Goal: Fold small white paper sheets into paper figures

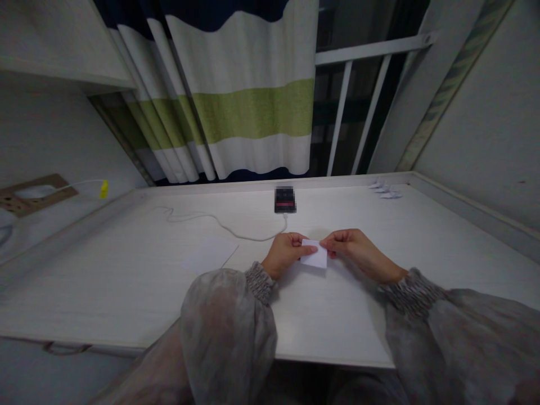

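Note:
A small folded white paper (pixel 315 256) is held just above the white desk (pixel 126 292) between both my hands. My left hand (pixel 287 252) pinches its left edge with fingers curled. On the right edge, my right hand (pixel 354 250) is closed with thumb and fingers. Both arms wear grey sheer sleeves with gathered cuffs.
A flat white sheet (pixel 210 255) lies left of my hands. A dark phone (pixel 284 199) sits behind them with a white cable (pixel 219 224) running to a wall socket (pixel 29 194). Small folded paper pieces (pixel 386 190) lie at the back right. A striped curtain (pixel 248 107) hangs behind the desk.

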{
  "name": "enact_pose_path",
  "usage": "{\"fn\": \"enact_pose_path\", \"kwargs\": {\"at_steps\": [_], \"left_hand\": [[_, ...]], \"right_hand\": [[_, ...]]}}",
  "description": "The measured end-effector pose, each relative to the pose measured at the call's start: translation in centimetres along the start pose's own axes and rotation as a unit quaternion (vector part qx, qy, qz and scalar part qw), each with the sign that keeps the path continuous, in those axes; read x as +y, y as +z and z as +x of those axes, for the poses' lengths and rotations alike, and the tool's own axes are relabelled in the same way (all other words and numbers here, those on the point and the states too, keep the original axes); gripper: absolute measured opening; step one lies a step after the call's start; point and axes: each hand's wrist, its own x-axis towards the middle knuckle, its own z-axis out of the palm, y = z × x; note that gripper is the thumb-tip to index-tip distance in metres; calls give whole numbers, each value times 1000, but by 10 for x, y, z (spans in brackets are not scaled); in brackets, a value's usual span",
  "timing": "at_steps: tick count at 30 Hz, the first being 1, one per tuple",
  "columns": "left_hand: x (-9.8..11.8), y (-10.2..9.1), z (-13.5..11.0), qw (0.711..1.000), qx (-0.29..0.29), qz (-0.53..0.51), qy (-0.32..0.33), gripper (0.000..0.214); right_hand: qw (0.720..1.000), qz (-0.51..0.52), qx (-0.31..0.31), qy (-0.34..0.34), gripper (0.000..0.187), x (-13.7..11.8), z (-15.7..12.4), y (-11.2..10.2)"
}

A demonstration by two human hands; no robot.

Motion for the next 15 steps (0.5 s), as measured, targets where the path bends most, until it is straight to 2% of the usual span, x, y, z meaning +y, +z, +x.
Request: {"fn": "enact_pose_path", "kwargs": {"at_steps": [10, 15], "left_hand": [[1, 4, -1, 999, 38, -30, 1, 22], [1, 0, 1, 997, 53, -43, -21, 24]], "right_hand": [[1000, 13, 8, -5, 15, -5, -1, 2], [1000, 3, 24, -12, 14, -4, 2, -9]]}}
